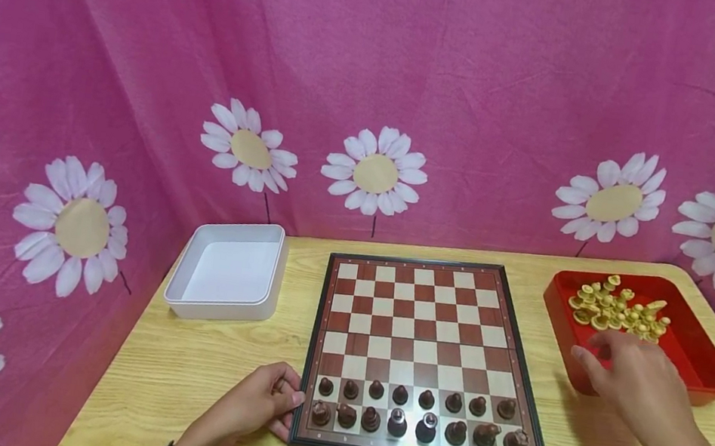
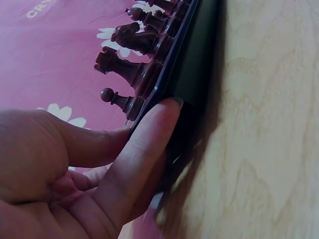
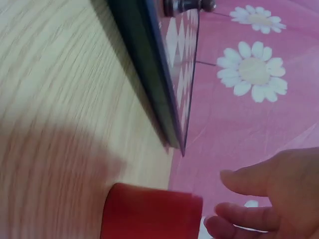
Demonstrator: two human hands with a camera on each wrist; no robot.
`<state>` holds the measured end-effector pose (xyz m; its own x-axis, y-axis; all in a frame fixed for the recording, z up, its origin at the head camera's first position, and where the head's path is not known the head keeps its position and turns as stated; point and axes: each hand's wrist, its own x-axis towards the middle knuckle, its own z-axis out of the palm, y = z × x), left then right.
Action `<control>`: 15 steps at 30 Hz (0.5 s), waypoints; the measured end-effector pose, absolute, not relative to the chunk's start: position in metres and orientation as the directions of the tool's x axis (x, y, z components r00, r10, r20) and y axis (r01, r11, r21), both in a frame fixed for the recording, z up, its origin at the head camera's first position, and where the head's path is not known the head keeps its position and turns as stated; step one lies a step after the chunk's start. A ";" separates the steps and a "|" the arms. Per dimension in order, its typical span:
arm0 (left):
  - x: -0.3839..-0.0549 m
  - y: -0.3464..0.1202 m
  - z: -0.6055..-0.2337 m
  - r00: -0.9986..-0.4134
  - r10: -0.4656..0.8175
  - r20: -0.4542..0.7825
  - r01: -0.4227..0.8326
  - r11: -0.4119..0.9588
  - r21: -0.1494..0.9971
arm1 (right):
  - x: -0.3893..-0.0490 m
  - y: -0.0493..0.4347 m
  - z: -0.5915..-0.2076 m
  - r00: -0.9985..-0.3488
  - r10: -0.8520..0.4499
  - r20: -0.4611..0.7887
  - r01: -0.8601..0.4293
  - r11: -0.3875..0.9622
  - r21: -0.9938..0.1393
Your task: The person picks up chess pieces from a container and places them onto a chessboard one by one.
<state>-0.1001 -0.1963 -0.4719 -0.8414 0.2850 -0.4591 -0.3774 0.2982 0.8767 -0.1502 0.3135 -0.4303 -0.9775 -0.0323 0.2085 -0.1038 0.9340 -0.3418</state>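
A folding-style chessboard (image 1: 406,330) lies on the table, with two rows of dark brown chess pieces (image 1: 397,423) standing along its near side. At the board's left edge, near the front corner, my left hand (image 1: 260,401) grips the rim between thumb and fingers; the left wrist view shows a fingertip (image 2: 169,107) against the dark side. My right hand (image 1: 639,388) hovers over the near left part of a red tray (image 1: 697,370), fingers slightly bent, nothing seen in them. Pale gold chess pieces (image 1: 620,309) lie heaped at the tray's far left.
A white tray (image 1: 223,303) stands on the wooden table (image 1: 172,368), left of the board. Behind and at the left hangs a pink cloth (image 1: 487,81) with daisies. The board's right edge lies a short gap from the red tray.
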 end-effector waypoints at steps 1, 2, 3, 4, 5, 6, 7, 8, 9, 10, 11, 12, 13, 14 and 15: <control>-0.100 -0.196 -0.472 -0.840 0.285 -0.462 -0.381 0.297 0.876 | -0.152 0.316 -0.431 -0.975 -0.032 0.220 -0.106 0.937 -0.333; -0.100 -0.196 -0.472 -0.840 0.284 -0.462 -0.381 0.298 0.875 | -0.154 0.319 -0.432 -0.973 -0.031 0.227 -0.105 0.940 -0.325; -0.100 -0.196 -0.472 -0.840 0.285 -0.462 -0.380 0.299 0.875 | -0.156 0.322 -0.432 -0.974 -0.030 0.227 -0.103 0.943 -0.317; -0.100 -0.195 -0.472 -0.840 0.284 -0.462 -0.380 0.300 0.875 | -0.159 0.325 -0.431 -0.976 -0.026 0.217 -0.096 0.944 -0.316; -0.100 -0.195 -0.472 -0.841 0.284 -0.460 -0.377 0.302 0.875 | -0.162 0.328 -0.429 -0.980 -0.020 0.196 -0.083 0.944 -0.319; -0.100 -0.195 -0.472 -0.842 0.285 -0.458 -0.374 0.303 0.876 | -0.165 0.331 -0.428 -0.984 -0.015 0.175 -0.072 0.943 -0.324; -0.100 -0.195 -0.472 -0.843 0.286 -0.455 -0.369 0.306 0.877 | -0.168 0.333 -0.426 -0.987 -0.013 0.159 -0.065 0.944 -0.325; -0.101 -0.195 -0.472 -0.844 0.288 -0.452 -0.365 0.308 0.879 | -0.171 0.336 -0.425 -0.989 -0.011 0.145 -0.058 0.944 -0.324; -0.101 -0.195 -0.472 -0.844 0.287 -0.453 -0.367 0.306 0.878 | -0.173 0.338 -0.424 -0.991 -0.009 0.132 -0.052 0.944 -0.325; -0.101 -0.195 -0.472 -0.844 0.286 -0.454 -0.369 0.305 0.878 | -0.176 0.340 -0.424 -0.992 -0.008 0.124 -0.048 0.944 -0.325; -0.100 -0.195 -0.472 -0.844 0.286 -0.454 -0.370 0.303 0.878 | -0.178 0.341 -0.423 -0.992 -0.005 0.124 -0.045 0.945 -0.322; -0.100 -0.195 -0.472 -0.844 0.285 -0.454 -0.370 0.303 0.878 | -0.181 0.342 -0.423 -0.992 -0.004 0.129 -0.046 0.947 -0.318; -0.100 -0.195 -0.472 -0.844 0.283 -0.456 -0.373 0.301 0.878 | -0.183 0.344 -0.424 -0.991 -0.002 0.130 -0.043 0.948 -0.316; -0.099 -0.195 -0.472 -0.844 0.282 -0.457 -0.376 0.297 0.878 | -0.186 0.345 -0.424 -0.991 -0.002 0.131 -0.043 0.949 -0.313; -0.099 -0.195 -0.471 -0.843 0.280 -0.459 -0.380 0.294 0.877 | -0.188 0.346 -0.424 -0.992 -0.004 0.125 -0.043 0.949 -0.312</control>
